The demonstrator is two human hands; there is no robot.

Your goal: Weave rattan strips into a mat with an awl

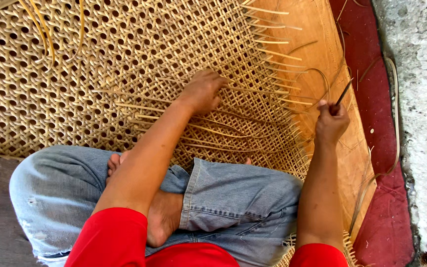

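Woven cane sheet (100,74) over plywood (322,44), left hand (203,91) pressing flat, right hand (331,121) pinching strand (344,91)

A wide sheet of woven cane (124,59) lies flat across the floor, pale straw in colour, its strands crossed into an open pattern of small regular holes. Along its right edge the weave is unfinished: loose strand ends (273,52) stick out sideways over a tan board, and several long, thin strips (213,129) trail in shallow curves across the mat near the person's knees. A slim dark tool (343,93), narrow as a spike, stands tilted just beyond that frayed edge, its lower end pinched in the right hand (331,123). The left hand (203,91) rests palm-down on the weave, fingers spread over the loose strips.
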